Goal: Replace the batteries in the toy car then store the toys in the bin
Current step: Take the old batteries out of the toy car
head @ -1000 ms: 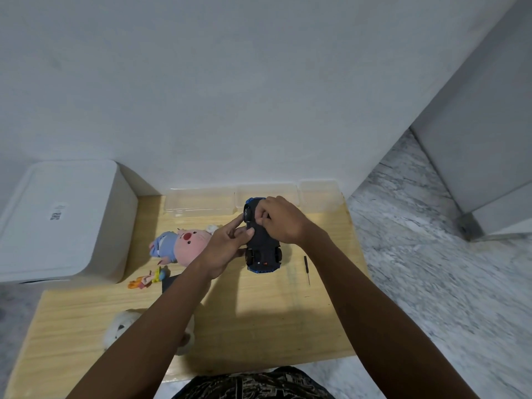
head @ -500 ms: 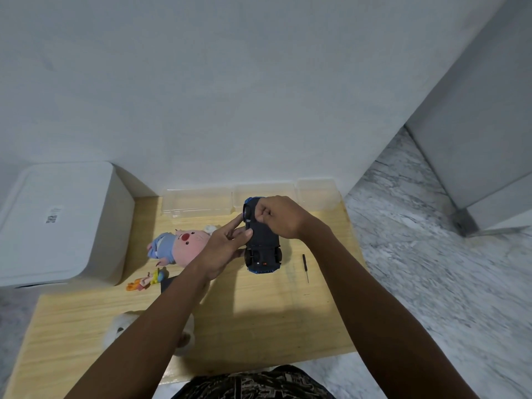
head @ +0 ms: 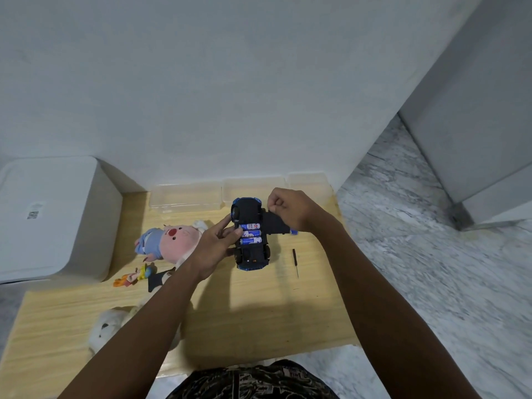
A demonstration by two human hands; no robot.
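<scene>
A blue toy car (head: 251,256) lies upside down on the wooden table (head: 259,312), its black underside up. My left hand (head: 214,249) grips the car's left side. My right hand (head: 290,208) pinches the black battery cover (head: 275,224), pulled off to the car's right. Three blue-and-white batteries (head: 251,233) show side by side in the uncovered compartment. A small black screwdriver (head: 295,263) lies on the table right of the car. A pink pig plush (head: 169,240) lies left of the car. A white plush (head: 110,331) sits under my left forearm.
A large white lidded bin (head: 49,217) stands at the table's left. Clear plastic containers (head: 187,195) line the back edge against the wall. A small orange and yellow figure (head: 132,277) and a black piece (head: 157,279) lie near the pig. Marble floor lies to the right.
My right hand has pulled the black cover off the car's underside to the right, uncovering the three batteries. My left hand still holds the car.
</scene>
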